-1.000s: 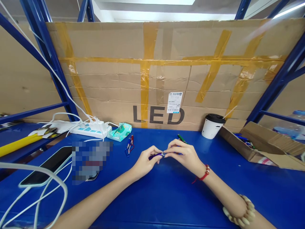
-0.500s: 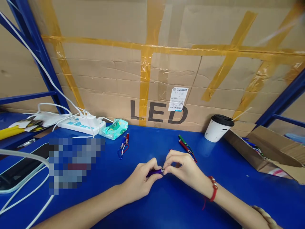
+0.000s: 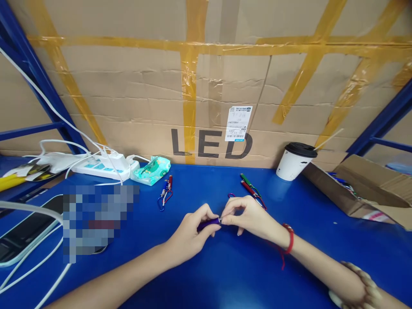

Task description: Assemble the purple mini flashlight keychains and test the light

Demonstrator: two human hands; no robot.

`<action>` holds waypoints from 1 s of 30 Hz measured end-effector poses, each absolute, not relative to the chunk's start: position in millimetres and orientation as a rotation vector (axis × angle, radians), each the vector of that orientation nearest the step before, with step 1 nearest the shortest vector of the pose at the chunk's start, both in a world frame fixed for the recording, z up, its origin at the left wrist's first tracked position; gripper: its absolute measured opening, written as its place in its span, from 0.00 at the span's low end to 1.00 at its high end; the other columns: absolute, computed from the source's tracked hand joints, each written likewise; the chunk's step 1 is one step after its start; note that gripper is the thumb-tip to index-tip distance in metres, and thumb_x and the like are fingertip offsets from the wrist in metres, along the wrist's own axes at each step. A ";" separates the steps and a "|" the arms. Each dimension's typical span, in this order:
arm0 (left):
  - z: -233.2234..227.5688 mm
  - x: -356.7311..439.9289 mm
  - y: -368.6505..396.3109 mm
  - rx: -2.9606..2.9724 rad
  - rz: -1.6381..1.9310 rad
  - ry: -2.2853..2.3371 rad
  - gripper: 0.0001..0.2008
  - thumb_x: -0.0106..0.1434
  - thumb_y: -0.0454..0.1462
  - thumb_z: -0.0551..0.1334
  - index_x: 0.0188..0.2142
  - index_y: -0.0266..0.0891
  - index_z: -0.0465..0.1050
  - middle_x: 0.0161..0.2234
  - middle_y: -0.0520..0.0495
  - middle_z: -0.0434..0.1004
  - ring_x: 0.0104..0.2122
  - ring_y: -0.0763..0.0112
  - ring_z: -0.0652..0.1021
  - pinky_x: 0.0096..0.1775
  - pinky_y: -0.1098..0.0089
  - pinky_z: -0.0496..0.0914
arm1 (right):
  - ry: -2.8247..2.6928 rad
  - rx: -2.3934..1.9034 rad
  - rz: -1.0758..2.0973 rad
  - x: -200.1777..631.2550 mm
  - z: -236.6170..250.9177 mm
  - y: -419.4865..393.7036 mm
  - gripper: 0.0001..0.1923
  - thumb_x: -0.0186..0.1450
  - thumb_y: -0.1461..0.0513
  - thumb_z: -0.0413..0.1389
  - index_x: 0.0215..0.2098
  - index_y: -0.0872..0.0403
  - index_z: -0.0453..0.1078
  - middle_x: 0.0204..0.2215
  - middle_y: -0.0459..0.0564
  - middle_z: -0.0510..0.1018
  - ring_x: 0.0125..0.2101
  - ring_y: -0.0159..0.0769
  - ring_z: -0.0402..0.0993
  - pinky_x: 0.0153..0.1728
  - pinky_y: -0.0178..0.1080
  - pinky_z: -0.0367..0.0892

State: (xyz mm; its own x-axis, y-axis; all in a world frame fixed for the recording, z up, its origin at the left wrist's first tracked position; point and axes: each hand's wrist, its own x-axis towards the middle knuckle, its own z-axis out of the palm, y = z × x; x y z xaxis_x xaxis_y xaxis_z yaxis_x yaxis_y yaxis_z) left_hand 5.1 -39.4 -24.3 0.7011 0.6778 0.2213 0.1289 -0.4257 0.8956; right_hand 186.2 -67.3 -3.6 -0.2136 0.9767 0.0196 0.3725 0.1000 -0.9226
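My left hand (image 3: 193, 231) is closed around a slim purple tube (image 3: 209, 223) that looks like a small keychain flashlight, its silvery end pointing right. At that end the thumb and fingertips of my right hand (image 3: 246, 216) pinch together; whatever small part lies between them is mostly hidden. A purple carabiner clip (image 3: 231, 195) peeks out just behind my right hand. Beyond my hands, blue and red keychain flashlights (image 3: 170, 183) with clips lie to the left. A green one (image 3: 246, 179) and a red one (image 3: 247, 188) lie to the right.
On the right stand a lidded paper cup (image 3: 292, 165) with a straw and an open cardboard box (image 3: 341, 195) holding more small items. A wipes pack (image 3: 151, 171), a white power strip (image 3: 96, 169), cables and a phone (image 3: 32, 227) occupy the left. A large carton (image 3: 144, 98) stands behind.
The view has tilted down and shifted slightly. My hands stay together at the purple tube's end, and my right fingers have changed position a little. The purple clip shows more behind them.
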 end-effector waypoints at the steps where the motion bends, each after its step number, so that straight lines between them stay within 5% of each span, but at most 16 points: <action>1: -23.3 5.5 -39.7 1.907 0.718 0.623 0.06 0.60 0.38 0.55 0.30 0.38 0.59 0.23 0.53 0.69 0.25 0.75 0.71 0.31 0.74 0.63 | -1.686 -1.344 1.088 188.0 -2.4 -65.7 0.15 0.50 0.53 0.61 0.26 0.58 0.74 0.23 0.47 0.70 0.23 0.29 0.69 0.13 0.26 0.68; 6: -20.0 5.6 -36.9 1.776 0.774 0.639 0.05 0.60 0.37 0.55 0.32 0.38 0.60 0.24 0.52 0.69 0.27 0.74 0.71 0.35 0.73 0.63 | -1.698 -1.510 0.701 216.2 5.0 -55.5 0.18 0.54 0.50 0.56 0.31 0.58 0.73 0.22 0.49 0.72 0.21 0.31 0.68 0.13 0.29 0.65; 11: -21.1 4.8 -26.7 1.723 0.877 0.680 0.07 0.60 0.39 0.54 0.34 0.37 0.61 0.22 0.53 0.67 0.26 0.75 0.69 0.32 0.73 0.61 | -1.928 -1.708 0.078 247.1 -3.0 -45.3 0.16 0.54 0.49 0.57 0.31 0.53 0.74 0.31 0.50 0.76 0.22 0.30 0.68 0.25 0.34 0.66; 16: -24.4 2.6 -18.0 1.776 0.940 0.688 0.07 0.60 0.39 0.53 0.35 0.37 0.60 0.22 0.54 0.66 0.26 0.75 0.68 0.32 0.73 0.60 | -1.914 -1.673 0.096 249.2 -7.0 -42.7 0.17 0.58 0.49 0.53 0.33 0.53 0.74 0.34 0.50 0.76 0.24 0.31 0.71 0.28 0.35 0.67; 20: -25.3 0.8 -14.6 1.797 0.998 0.706 0.07 0.62 0.39 0.51 0.36 0.38 0.58 0.22 0.55 0.64 0.27 0.75 0.67 0.34 0.73 0.59 | -1.813 -1.687 0.349 256.7 6.2 -51.5 0.22 0.59 0.48 0.50 0.34 0.58 0.73 0.25 0.51 0.76 0.20 0.31 0.70 0.21 0.33 0.67; 23: -23.2 1.4 -16.6 1.776 1.008 0.691 0.08 0.62 0.40 0.50 0.37 0.39 0.57 0.22 0.56 0.62 0.26 0.75 0.66 0.34 0.73 0.59 | -1.879 -1.747 0.600 267.1 13.3 -60.0 0.22 0.55 0.47 0.54 0.32 0.58 0.74 0.19 0.49 0.74 0.18 0.31 0.70 0.14 0.29 0.63; 30: -12.3 1.8 -28.2 1.891 0.975 0.657 0.09 0.61 0.40 0.52 0.35 0.37 0.66 0.27 0.51 0.65 0.30 0.73 0.68 0.34 0.73 0.62 | -1.851 -1.834 0.699 282.6 2.4 -62.4 0.17 0.44 0.55 0.63 0.29 0.57 0.76 0.24 0.50 0.77 0.19 0.31 0.70 0.11 0.28 0.67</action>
